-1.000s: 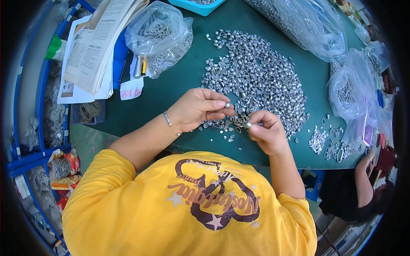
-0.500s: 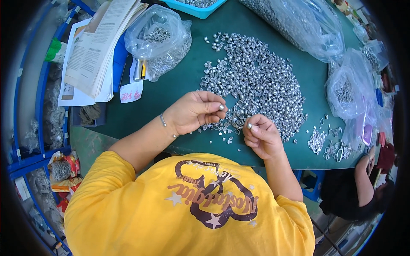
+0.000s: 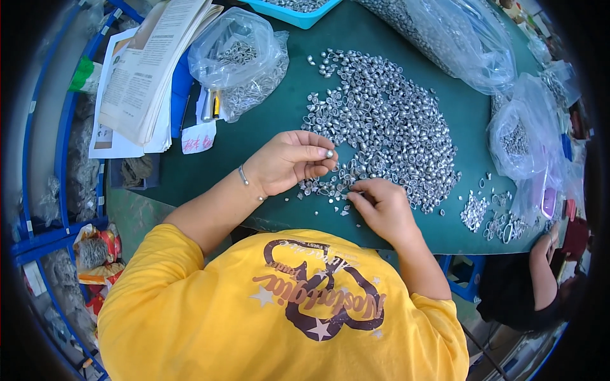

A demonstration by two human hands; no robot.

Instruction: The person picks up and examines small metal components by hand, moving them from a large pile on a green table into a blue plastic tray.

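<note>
My left hand point(image 3: 291, 162) pinches a small rounded silver metal piece point(image 3: 329, 153) between thumb and curled fingers, just off the near left side of a big pile of such pieces point(image 3: 387, 120). Many in the pile are hollow, their open rims showing. Down at the pile's near edge, my right hand point(image 3: 381, 208) has its thumb and forefinger tips close together among small silver flakes point(image 3: 344, 209). What those fingertips hold, if anything, is too small to make out.
A clear bag of metal parts point(image 3: 244, 70), a stack of papers point(image 3: 143, 76) and a marker lie to the left. A blue tray point(image 3: 302, 16) sits at the back. Bulging bags point(image 3: 457, 38) and small loose parts point(image 3: 475, 213) are on the right. Another person's arm point(image 3: 543, 270) shows far right.
My right hand has moved left and down onto the flakes at the pile's edge, turning palm down; the silver piece it pinched no longer shows. My left hand still holds its piece.
</note>
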